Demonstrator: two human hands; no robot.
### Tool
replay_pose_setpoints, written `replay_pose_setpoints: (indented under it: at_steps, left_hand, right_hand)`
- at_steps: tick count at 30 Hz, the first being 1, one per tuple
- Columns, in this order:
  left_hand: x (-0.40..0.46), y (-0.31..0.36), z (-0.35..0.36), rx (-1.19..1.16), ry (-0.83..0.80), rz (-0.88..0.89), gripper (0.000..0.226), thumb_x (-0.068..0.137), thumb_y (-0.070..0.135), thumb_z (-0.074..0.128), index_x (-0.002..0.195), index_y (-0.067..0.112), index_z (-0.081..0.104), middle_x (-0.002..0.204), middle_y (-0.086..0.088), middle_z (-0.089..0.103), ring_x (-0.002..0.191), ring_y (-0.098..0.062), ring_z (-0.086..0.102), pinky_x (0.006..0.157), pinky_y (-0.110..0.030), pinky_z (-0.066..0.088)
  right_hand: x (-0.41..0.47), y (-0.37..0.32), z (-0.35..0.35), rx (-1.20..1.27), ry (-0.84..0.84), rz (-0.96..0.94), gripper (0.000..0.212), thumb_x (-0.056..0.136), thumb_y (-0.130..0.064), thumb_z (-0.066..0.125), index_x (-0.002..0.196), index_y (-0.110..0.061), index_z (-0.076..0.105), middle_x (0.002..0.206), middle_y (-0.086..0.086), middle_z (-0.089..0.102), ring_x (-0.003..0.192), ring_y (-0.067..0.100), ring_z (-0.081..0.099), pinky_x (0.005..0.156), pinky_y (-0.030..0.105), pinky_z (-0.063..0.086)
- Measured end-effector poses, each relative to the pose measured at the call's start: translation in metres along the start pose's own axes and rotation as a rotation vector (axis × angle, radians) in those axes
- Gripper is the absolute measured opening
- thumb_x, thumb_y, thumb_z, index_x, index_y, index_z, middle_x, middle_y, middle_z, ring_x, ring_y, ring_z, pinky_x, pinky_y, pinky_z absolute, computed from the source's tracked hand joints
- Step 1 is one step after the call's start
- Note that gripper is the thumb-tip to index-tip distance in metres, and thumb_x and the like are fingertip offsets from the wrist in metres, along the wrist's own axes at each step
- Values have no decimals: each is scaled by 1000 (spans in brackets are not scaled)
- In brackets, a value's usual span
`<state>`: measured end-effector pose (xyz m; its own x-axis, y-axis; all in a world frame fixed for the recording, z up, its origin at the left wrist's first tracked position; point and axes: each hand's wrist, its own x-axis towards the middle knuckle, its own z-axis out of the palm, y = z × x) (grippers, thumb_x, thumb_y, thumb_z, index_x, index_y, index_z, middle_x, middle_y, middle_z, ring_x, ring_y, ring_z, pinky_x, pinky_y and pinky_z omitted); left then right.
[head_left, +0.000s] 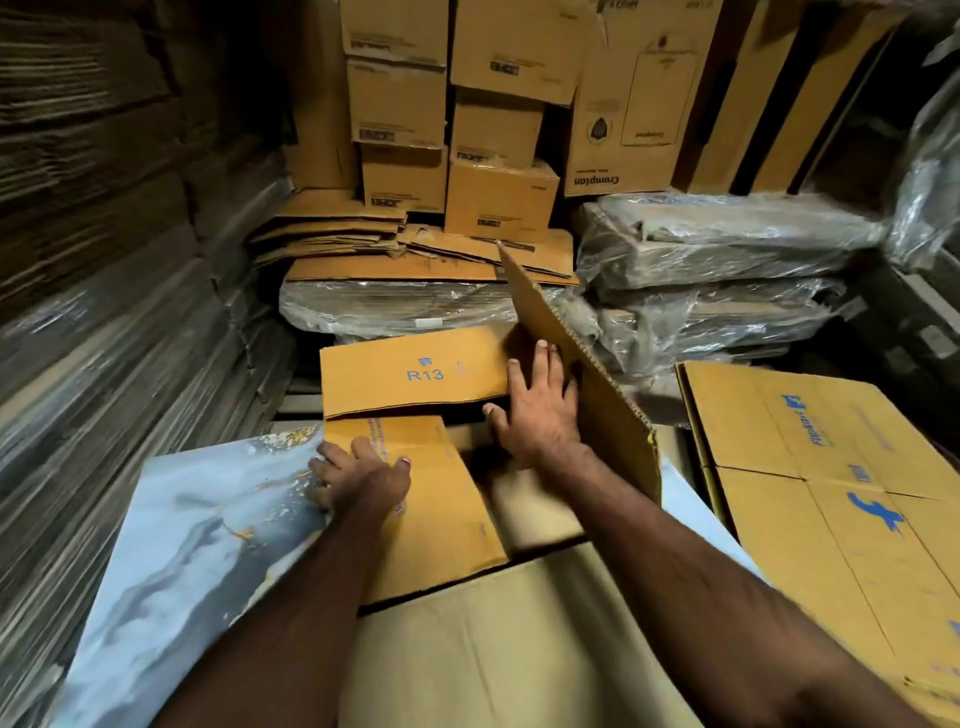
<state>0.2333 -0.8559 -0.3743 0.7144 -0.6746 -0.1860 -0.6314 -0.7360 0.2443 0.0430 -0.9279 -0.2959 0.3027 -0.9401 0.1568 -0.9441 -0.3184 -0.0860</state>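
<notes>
Stacks of brown cartons (498, 197) fill the back, with film-wrapped bundles (717, 260) of flat board below and to the right of them. A printed Flipkart box (831, 493) lies to the right.

Nearest the person, an open corrugated carton (467, 649) sits on a glossy marble-patterned sheet (197, 545). It looks light and stiff across its panels, but it would probably give at the scored folds and crush at the fluted edges. Flat palm pressure near the creases should suit it better than pinching a corner.

The right flap (597, 395) stands up at a slant, its wavy fluting showing. The far flap (415, 374), marked R13, is folded inward, and the left flap (431, 499) lies down over the opening.

The right hand (535, 410) is spread wide, fingers straight, pressing by the far flap next to the raised one. The left hand (358, 478) lies flat and splayed on the left flap's outer edge.
</notes>
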Motion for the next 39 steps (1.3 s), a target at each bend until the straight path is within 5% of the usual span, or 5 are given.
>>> replay_pose_setpoints:
  at_steps: [10,14,22,33,39]
  left_hand:
    - [5,1,14,196,87,10,83,80,75,48,146,28,31,160,-20,6,142,-37,20,108,-55,27]
    - [5,0,16,214,83,21,85,79,75,48,146,26,30,159,-21,6,141,-37,20,109,-52,25]
    - [8,-6,13,121,64,-7,90,76,76,53,147,28,26,159,-16,5,139,-34,23,108,-49,26]
    - [6,-6,0,-271,62,-118,109,76,61,68,153,12,9,149,-13,29,134,-35,36,107,-48,36]
    - [50,6,-26,-348,-33,-296,68,87,54,61,135,12,37,139,-16,41,126,-36,44,101,-44,41]
  right_hand:
    - [28,115,54,-106,-408,91,105,88,-56,61,157,-11,-5,164,19,-8,151,38,-4,118,63,9]
    - [27,114,73,-16,-333,87,116,80,-45,74,156,-7,-5,161,20,9,147,38,16,113,57,30]
    - [22,47,87,-108,-132,-169,82,95,-40,50,157,-9,7,162,22,7,150,38,4,118,60,3]
    - [29,0,103,15,-379,-306,88,89,-32,61,156,-13,7,164,18,1,151,36,1,122,53,12]
    - [64,-25,106,-65,-325,-335,98,88,-37,64,156,-19,-5,158,21,10,146,42,9,120,58,10]
